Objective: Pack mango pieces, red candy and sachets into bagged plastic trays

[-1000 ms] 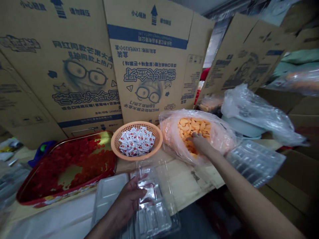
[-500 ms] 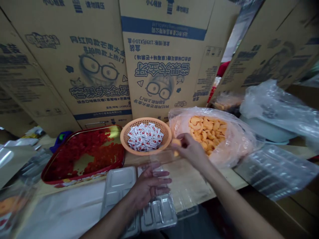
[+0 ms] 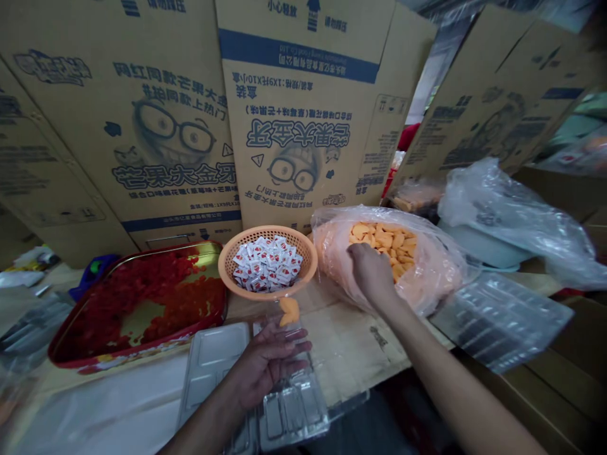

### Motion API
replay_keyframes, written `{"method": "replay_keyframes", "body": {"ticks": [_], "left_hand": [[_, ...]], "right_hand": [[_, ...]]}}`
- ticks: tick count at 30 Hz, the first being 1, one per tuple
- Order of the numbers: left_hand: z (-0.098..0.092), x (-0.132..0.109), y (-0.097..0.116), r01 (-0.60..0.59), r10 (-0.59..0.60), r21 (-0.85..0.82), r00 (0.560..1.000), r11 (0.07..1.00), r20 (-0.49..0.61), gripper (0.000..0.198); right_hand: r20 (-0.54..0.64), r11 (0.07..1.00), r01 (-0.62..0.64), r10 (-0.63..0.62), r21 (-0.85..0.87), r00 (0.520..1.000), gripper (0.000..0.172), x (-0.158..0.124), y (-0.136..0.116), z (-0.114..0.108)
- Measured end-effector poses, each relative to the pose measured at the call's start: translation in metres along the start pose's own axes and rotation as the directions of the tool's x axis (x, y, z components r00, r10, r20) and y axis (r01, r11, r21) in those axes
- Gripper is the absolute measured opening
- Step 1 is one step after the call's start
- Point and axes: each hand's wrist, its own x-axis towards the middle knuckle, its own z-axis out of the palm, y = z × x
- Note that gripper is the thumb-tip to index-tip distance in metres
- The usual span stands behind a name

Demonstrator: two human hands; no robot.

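Note:
My left hand point(image 3: 275, 363) lies over a clear plastic tray point(image 3: 294, 411), its fingers stretched out and spread. Just beyond the fingertips, orange candy pieces point(image 3: 289, 311) rest at the tray's far end. At the near edge of an open plastic bag point(image 3: 436, 278), my right hand point(image 3: 372, 268) is closed, with the fingers curled down toward a heap of orange candies point(image 3: 398, 243). Its fingertips are hidden, so what they pinch cannot be made out. Another clear compartment tray point(image 3: 215, 354) lies left of the first, partly under my left forearm.
An orange basket point(image 3: 227, 278) holds small white-and-red sachets. Left of it stands a red-rimmed tin point(image 3: 61, 357) with red and orange pieces. Printed cardboard boxes point(image 3: 294, 95) form a wall behind. Stacked clear trays point(image 3: 502, 319) and a pale blue basin point(image 3: 488, 243) are at right.
My right hand has moved from beside the basket, where it held orange candy, right to the bag's opening. Orange candy now lies beyond my left fingertips. The camera view has shifted slightly.

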Motion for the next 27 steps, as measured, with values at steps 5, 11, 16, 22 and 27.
{"method": "replay_keyframes", "body": {"ticks": [5,11,16,22,27], "left_hand": [[-0.002,-0.001,0.0,-0.01,0.01,0.012,1.0,1.0,-0.005,0.061],[-0.005,-0.003,0.003,-0.014,0.013,0.036,1.0,0.999,0.007,0.055],[-0.013,-0.006,0.008,-0.041,0.041,0.042,0.999,0.998,0.018,0.053],[-0.022,-0.015,0.014,-0.074,0.073,0.045,0.997,0.996,0.019,0.049],[-0.03,-0.027,0.022,-0.131,0.131,0.044,0.991,0.99,0.008,0.047]], "right_hand": [[0.243,0.989,-0.024,0.06,-0.146,0.968,0.023,0.026,0.073,0.03],[0.237,0.996,0.004,0.016,-0.086,0.971,0.023,0.015,0.086,0.051],[0.102,0.993,-0.121,0.119,0.006,0.988,0.022,0.013,0.083,0.044],[0.023,0.348,-0.11,0.246,0.931,0.969,0.031,0.007,0.016,0.003],[0.369,0.131,-0.346,-0.256,0.929,0.894,0.03,-0.019,-0.071,-0.02]]}}
